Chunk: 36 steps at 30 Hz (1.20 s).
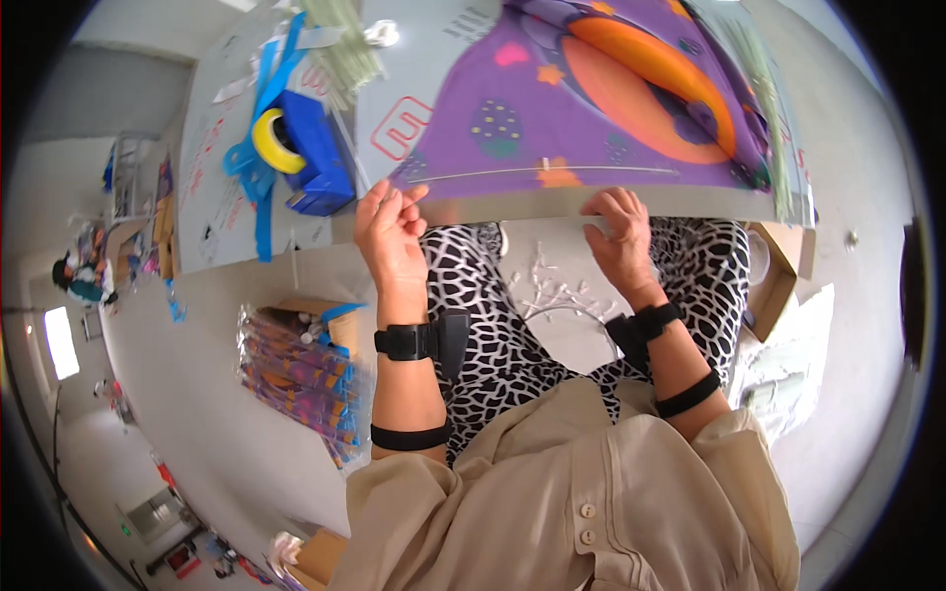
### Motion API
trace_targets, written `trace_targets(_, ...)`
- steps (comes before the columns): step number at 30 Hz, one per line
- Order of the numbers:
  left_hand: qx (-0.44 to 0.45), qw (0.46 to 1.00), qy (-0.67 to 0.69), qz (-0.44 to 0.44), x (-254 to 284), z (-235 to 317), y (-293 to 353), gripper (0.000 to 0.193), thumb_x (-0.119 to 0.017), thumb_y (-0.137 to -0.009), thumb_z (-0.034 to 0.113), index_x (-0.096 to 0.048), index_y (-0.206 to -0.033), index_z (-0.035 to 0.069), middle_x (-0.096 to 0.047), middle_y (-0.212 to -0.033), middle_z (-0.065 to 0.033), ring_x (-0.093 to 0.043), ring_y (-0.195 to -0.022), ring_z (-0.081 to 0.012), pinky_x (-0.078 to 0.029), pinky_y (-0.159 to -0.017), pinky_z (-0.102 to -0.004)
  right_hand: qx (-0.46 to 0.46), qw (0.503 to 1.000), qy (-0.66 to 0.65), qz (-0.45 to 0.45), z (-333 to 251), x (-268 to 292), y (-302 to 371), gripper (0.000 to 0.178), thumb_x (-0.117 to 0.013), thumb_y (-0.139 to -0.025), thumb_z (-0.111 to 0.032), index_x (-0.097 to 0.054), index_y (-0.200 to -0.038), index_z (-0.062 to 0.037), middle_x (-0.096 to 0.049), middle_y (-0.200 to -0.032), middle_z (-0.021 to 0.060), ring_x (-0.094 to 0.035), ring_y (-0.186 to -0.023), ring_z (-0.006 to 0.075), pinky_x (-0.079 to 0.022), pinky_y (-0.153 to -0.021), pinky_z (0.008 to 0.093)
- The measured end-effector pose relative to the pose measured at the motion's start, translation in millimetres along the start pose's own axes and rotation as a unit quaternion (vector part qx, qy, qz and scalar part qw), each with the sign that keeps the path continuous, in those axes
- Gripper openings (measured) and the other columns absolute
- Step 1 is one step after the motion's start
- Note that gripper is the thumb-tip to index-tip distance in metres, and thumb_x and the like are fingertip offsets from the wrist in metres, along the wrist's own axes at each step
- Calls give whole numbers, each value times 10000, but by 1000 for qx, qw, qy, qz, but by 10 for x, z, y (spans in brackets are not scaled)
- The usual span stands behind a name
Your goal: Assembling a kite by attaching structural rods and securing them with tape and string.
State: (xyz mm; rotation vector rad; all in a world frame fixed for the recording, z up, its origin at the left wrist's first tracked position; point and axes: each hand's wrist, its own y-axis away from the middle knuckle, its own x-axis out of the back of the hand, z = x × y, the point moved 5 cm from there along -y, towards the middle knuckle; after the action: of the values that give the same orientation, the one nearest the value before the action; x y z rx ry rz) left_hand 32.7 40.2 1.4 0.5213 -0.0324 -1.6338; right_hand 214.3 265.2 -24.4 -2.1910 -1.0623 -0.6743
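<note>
**Thin white rod (512, 170) lies crosswise, just beyond both hands**

The rod rests on purple printed fabric (458, 138), its long axis running left to right, nearly parallel to the metallic near edge of the table (493, 210). A short white piece (545, 164) stands out around the middle of its length.

The left hand (391, 236) is nearer to it: its fingertips sit close by the rod's left end, at the fabric's near-left corner. From there the rod stretches away to the right. These fingers are loosely curled, thumb close to the index finger; whether something thin is pinched between them, I cannot tell. The right hand (623, 236) is lower, at the table edge, with the rod's right half on its far side. Its fingers are bent and spread from the thumb, with nothing visible in them; contact with the table edge is unclear.

Beyond the rod, the fabric spreads toward the far right, where a curved orange section (660, 59) is bunched up. Just left of the left hand stands a blue tape dispenser (320, 163) with a yellow roll (277, 141). Bundles of pale green strands lie at far left (340, 49) and along the right side (774, 138) of the table.
</note>
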Motion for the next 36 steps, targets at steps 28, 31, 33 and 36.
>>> trace_targets(28, 57, 975, -84, -196, -1190, -858, 81, 216, -490, -931, 142, -474, -1111, 24, -649, -829, -148, -371, -415, -36, -264, -355, -191, -133, 984, -112, 26, 62, 84, -246, 88, -627, -686, -66, -595, -761, -35, -572, -779, 108, -580, -666, 288, -466, -613, 380)
trace_targets(31, 57, 976, -87, -193, -1194, -880, 80, 215, -494, -937, 159, -479, -1104, 24, -650, -823, -143, -365, -412, -36, -260, -352, -190, -126, 986, -105, 25, 101, 61, -376, 91, -630, -689, -72, -596, -764, -32, -573, -787, 123, -581, -675, 301, -474, -616, 382)
trace_targets(33, 56, 975, -92, -192, -1198, -887, 83, 218, -496, -942, 172, -480, -1101, 23, -651, -824, -140, -362, -411, -35, -258, -351, -188, -125, 986, -105, 25, 126, 31, -470, 91, -633, -689, -74, -598, -762, -33, -574, -794, 129, -583, -687, 305, -474, -627, 385)
trace_targets(36, 54, 976, -93, -188, -1196, -889, 82, 236, -499, -952, 212, -482, -1094, 24, -650, -817, -130, -360, -412, -33, -260, -350, -188, -119, 989, -82, 13, 153, -33, -601, 105, -641, -685, -84, -595, -762, -30, -576, -807, 137, -588, -739, 317, -477, -658, 395)
